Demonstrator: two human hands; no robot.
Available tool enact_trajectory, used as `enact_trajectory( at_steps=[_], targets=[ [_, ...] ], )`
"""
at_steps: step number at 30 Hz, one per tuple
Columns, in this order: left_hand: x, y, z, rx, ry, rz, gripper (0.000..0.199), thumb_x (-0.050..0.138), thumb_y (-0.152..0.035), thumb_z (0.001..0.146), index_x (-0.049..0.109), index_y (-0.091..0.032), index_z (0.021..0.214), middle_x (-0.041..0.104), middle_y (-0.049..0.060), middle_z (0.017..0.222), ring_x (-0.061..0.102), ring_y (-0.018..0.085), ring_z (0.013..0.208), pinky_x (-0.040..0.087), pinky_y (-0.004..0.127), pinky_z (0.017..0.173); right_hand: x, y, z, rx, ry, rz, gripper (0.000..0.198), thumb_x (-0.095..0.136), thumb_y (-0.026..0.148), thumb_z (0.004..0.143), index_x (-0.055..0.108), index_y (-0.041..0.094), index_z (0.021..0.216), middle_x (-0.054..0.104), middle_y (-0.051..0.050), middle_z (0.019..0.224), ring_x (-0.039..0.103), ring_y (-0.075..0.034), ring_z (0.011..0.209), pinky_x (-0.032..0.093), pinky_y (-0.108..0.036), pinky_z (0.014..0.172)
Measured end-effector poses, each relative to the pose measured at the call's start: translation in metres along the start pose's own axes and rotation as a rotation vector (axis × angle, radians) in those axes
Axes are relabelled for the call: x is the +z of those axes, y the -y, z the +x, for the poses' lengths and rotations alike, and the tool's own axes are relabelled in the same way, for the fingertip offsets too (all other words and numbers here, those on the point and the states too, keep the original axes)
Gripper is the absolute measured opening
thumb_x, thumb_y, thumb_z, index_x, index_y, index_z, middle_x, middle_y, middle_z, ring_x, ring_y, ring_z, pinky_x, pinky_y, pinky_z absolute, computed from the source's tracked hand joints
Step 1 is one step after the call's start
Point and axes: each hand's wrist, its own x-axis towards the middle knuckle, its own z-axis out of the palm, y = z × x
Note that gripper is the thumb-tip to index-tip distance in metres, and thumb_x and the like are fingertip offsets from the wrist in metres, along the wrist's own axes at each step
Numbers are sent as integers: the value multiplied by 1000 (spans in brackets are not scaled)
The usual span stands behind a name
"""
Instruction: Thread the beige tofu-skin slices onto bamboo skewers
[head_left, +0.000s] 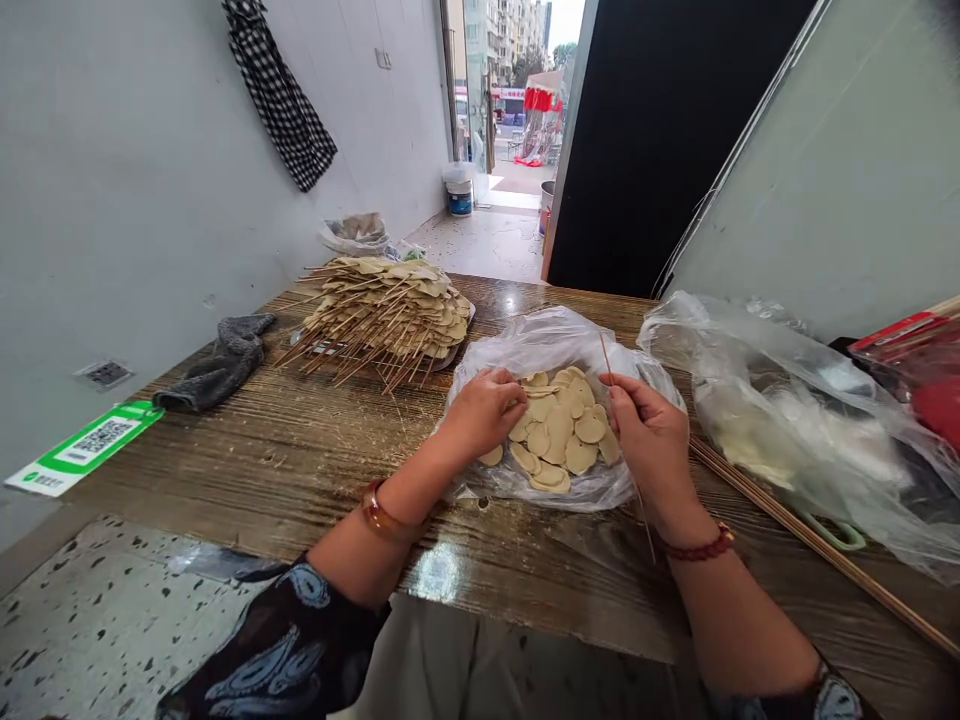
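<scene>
My right hand (651, 435) is closed round a thin wooden skewer (604, 352), whose tip points up and away and whose other end hangs below the palm. My left hand (484, 412) is curled at the left side of the slices, its fingertips pressed together; whether they pinch a slice is hidden. Between my hands lies a heap of pale, flat oval slices (556, 432) in an open clear plastic bag (570, 330) on the wooden table (315, 475).
A pile of skewered slices (390, 310) lies on a tray at the back left. To its left is a grey cloth (217, 365) beside a green and white code card (86, 447). On the right lie a bundle of bare skewers (810, 530) and another plastic bag (795, 400).
</scene>
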Motion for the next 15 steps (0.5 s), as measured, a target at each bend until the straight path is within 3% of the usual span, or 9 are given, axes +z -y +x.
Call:
enact_trajectory(
  at_steps=[8, 15],
  targets=[
    [7, -7, 0, -103, 40, 322, 25, 58, -34, 84, 73, -17, 95, 65, 12, 101, 53, 26, 98, 42, 40, 87, 1, 4, 2, 21, -32, 53, 35, 53, 38, 85, 71, 15, 104, 56, 0, 62, 48, -13, 57, 36, -23, 50],
    [6, -17, 9, -124, 109, 414, 39, 54, -49, 85, 73, -16, 94, 65, 16, 100, 54, 30, 96, 42, 42, 82, 0, 4, 3, -13, -16, 25, 37, 51, 39, 85, 72, 14, 102, 58, 0, 62, 43, -12, 53, 34, -24, 50]
  ],
)
